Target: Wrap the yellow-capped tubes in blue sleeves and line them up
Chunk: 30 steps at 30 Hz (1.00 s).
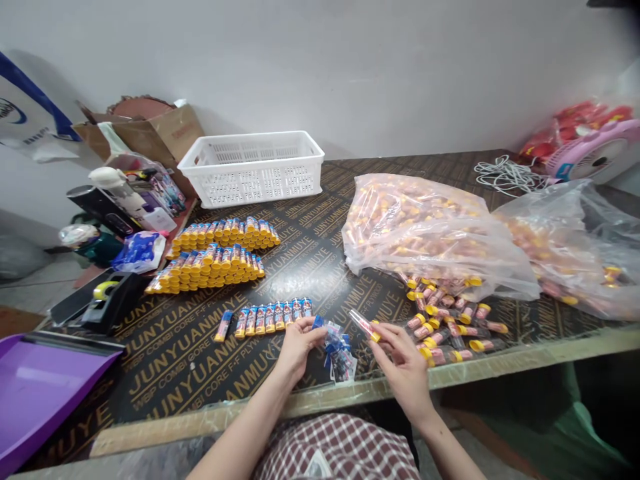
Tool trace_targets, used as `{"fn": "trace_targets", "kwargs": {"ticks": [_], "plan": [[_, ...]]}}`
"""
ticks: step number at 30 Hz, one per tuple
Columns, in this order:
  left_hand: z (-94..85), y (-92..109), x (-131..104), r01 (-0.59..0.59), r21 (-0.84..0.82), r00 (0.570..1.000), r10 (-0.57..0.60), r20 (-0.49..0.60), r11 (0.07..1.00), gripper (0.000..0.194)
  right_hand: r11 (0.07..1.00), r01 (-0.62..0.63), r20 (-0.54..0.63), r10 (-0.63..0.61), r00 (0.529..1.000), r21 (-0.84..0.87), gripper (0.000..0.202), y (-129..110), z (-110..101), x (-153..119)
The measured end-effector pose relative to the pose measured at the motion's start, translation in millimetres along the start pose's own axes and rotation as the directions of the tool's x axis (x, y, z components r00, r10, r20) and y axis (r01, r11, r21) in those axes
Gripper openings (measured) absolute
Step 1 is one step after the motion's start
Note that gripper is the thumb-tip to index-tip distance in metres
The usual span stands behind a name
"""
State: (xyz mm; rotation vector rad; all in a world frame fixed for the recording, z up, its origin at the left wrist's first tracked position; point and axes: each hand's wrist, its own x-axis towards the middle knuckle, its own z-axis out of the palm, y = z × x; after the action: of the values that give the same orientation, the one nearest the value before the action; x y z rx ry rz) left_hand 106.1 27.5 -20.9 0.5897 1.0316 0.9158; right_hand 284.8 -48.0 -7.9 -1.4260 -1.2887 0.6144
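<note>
My right hand [401, 360] pinches a clear tube [360, 323] by its yellow-capped end, the tube tilted up and to the left. At the edge of a small heap of blue-and-clear printed sleeves [342, 360], my left hand [299, 345] has its fingertips closed on one blue-edged sleeve [319, 323]. Beyond the left hand stands a row of blue-wrapped tubes [273, 317] with yellow caps, and a single wrapped tube [224, 326] sits left of it. Loose unwrapped tubes [445, 327] with pink contents lie to the right of my right hand.
Two stacks of wrapped tubes [215, 270] lie at the left, before a white plastic basket [253, 179]. Clear bags of tubes [420, 220] spread over the right. A tape dispenser [103, 303], a purple dustpan [45, 387], a pink fan [595, 150] and a white cable [507, 175] are around.
</note>
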Motion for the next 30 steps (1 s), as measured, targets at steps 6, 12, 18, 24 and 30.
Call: {"fn": "trace_targets", "kwargs": {"ticks": [6,12,18,24,30], "plan": [[-1.0,1,4,-0.017,-0.093,0.992,0.005,-0.125,0.996,0.032,0.992,0.099,0.012,-0.098,0.995,-0.078,0.025,-9,6,-8],[-3.7,2,4,-0.044,-0.096,0.979,0.024,-0.201,0.994,0.035,0.971,0.199,0.015,-0.198,0.980,-0.131,0.031,-8,12,-13],[-2.9,-1,1,-0.086,-0.030,0.978,0.079,-0.193,0.996,0.037,0.972,0.207,0.133,-0.192,0.972,-0.108,0.036,-4,16,-17],[5.5,-2,-8,-0.072,-0.036,0.997,0.072,0.013,0.997,0.038,0.988,0.145,0.264,-0.127,0.956,-0.052,0.036,-2,20,-16],[5.7,4,-17,0.025,0.013,0.981,-0.027,0.191,1.000,0.044,0.981,0.176,0.274,-0.148,0.950,-0.079,0.051,4,22,-10]]}}
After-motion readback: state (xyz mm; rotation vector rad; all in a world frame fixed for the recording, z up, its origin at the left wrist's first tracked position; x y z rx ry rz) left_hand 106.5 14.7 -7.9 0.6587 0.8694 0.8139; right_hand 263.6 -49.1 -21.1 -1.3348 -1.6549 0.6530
